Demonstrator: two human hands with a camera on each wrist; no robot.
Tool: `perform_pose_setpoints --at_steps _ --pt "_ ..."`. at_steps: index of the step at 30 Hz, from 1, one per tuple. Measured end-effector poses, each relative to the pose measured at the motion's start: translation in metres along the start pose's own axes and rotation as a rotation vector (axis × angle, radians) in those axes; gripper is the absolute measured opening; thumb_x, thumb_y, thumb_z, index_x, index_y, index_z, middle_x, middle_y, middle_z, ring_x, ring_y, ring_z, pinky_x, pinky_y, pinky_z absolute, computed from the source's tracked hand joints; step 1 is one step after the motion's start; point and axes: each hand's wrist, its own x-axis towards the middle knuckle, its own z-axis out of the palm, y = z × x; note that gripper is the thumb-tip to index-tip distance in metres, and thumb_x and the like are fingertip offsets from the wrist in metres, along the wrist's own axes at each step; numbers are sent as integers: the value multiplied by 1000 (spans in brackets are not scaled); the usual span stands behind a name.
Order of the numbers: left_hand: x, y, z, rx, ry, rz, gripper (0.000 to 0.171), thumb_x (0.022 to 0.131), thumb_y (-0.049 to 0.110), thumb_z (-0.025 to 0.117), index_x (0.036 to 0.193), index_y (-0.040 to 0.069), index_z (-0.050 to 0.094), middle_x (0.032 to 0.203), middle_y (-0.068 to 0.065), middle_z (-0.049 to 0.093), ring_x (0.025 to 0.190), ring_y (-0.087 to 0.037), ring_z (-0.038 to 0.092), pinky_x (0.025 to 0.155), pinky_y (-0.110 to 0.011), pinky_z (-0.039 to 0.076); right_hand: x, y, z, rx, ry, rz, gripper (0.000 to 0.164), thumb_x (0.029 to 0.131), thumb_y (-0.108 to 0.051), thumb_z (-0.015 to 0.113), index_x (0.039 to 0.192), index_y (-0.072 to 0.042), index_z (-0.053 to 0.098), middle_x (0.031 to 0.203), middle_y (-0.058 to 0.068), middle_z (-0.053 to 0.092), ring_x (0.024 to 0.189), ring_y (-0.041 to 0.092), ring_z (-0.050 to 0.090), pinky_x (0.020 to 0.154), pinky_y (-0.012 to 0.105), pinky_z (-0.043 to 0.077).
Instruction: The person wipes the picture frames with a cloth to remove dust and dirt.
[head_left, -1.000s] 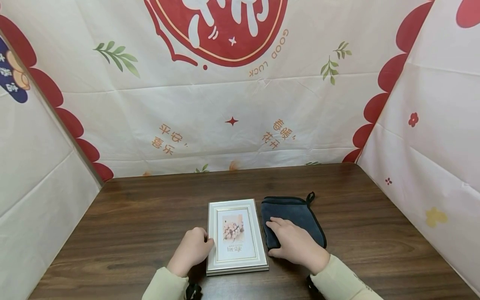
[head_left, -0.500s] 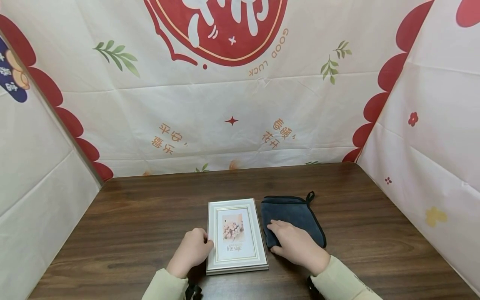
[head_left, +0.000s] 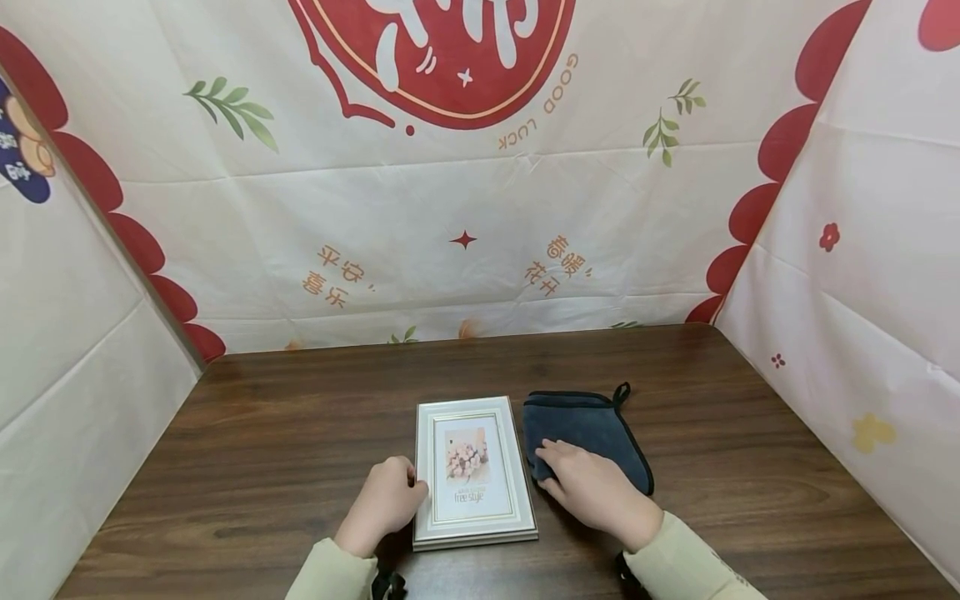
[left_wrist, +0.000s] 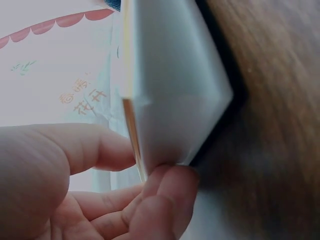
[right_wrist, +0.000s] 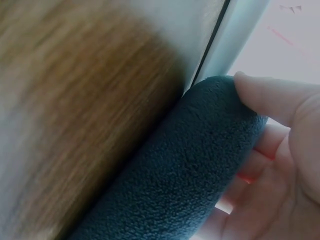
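A white picture frame point(head_left: 480, 414) with thin gold lines and a flower print lies face up on the table. My left hand point(head_left: 381, 502) holds its left edge. In the left wrist view, the thumb point(left_wrist: 112, 150) is on the front face and the curled fingertips point(left_wrist: 177, 192) press the white side. Just right of the frame lies a folded dark blue cloth point(head_left: 585, 422) with black piping and a corner loop. My right hand point(head_left: 594, 492) rests on it with relaxed fingers. In the right wrist view, the thumb point(right_wrist: 270, 97) touches the top of the cloth's rounded fold point(right_wrist: 170, 165).
The brown wood-grain table point(head_left: 300, 425) extends around both things. Behind it hangs a white printed cloth backdrop point(head_left: 420, 208), with white side panels at left and right point(head_left: 862, 308). The frame and folded cloth lie close side by side.
My right thumb has shifted from the left side of the cloth up onto it, and the fingers have slid slightly toward me. My left hand and the picture frame look unmoved.
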Motion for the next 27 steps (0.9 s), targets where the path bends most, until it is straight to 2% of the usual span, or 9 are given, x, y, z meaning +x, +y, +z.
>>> perform_pose_setpoints --at_steps 11,17,27 --pt "1 -2 2 0 -21 -28 10 75 10 51 68 5 46 54 0 35 45 -13 36 42 -25 32 -2 1 -2 33 35 34 38 87 -27 55 120 -7 55 122 8 57 110 20 55 88 38 47" --pt "0 -2 1 7 -14 -18 10 75 10 52 69 5 46 56 -1 36 47 -14 36 43 -25 31 -2 1 -4 57 43 51 39 88 -28 53 122 -9 53 124 6 55 113 18 53 90 37 46" --pt "0 -2 2 26 -3 -15 13 74 10 51 64 8 42 55 1 32 48 -13 33 44 -24 28 -1 0 -2 63 107 47 41 89 -29 52 124 -8 51 124 7 55 113 18 52 91 37 45"
